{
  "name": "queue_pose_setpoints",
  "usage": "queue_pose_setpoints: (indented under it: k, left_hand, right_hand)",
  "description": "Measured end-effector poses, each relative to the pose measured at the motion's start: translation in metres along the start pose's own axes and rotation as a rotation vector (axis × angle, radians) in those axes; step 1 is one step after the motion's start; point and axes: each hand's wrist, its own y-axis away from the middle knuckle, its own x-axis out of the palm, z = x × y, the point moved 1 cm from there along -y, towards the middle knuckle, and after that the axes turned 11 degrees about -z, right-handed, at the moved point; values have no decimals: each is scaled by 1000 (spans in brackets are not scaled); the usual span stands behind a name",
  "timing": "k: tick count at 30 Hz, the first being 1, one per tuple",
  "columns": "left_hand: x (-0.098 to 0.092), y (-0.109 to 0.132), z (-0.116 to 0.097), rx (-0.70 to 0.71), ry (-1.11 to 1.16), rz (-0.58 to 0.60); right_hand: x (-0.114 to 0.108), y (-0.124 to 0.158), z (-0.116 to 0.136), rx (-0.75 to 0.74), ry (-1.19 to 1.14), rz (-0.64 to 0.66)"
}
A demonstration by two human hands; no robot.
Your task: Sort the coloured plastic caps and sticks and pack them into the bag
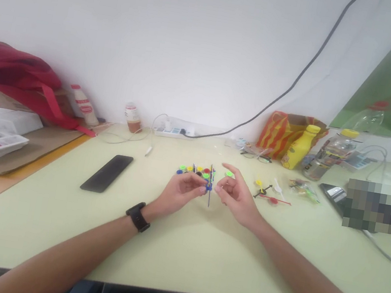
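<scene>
My left hand [181, 190], with a black watch on its wrist, pinches a thin blue plastic piece [210, 186] that stands upright between my hands. Just right of that piece is my right hand [234, 195], its thumb and fingertips close together and one finger raised; whether it grips anything small is hidden. Behind my hands lie small round coloured parts [189, 169] in green, yellow, blue and red. To the right of my right hand rest a black pointed piece [263, 192], a red pointed piece [274, 200] and a white one [278, 186].
A black phone [107, 173] lies at the left. Clear bags of small parts [304, 190] are at the right. Along the wall stand a yellow bottle [299, 148], a clear bottle [330, 156], a striped bag [270, 134] and a power strip [171, 132]. Boxes [8, 121] fill the far left.
</scene>
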Motion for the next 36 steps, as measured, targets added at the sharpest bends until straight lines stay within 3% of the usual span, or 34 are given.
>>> queue_pose_setpoints:
  k: [6,12,19,22,25,27,31,36]
  left_hand:
    - [-2,-2,4,-21,-26,-18]
    - [-2,-2,2,-15,-17,-12]
    - [-2,-1,2,-22,-2,-17]
    - [-2,-2,3,-36,-24,-18]
    - [-2,-2,4,-44,-49,-26]
    - [-2,-3,4,-46,-49,-29]
    - [-1,-2,2,-41,-28,-24]
    - [0,0,-1,-15,-19,2]
  right_hand:
    - [-5,-1,9,43,-29,261]
    - [0,0,5,38,-14,119]
    - [3,0,-3,197,-96,10]
    - [-1,-2,2,287,-196,65]
    - [-8,-5,10,247,-281,154]
    - [-11,-6,14,193,-272,121]
    - [-7,-6,9,132,-98,61]
    - [2,-3,-3,97,13,107]
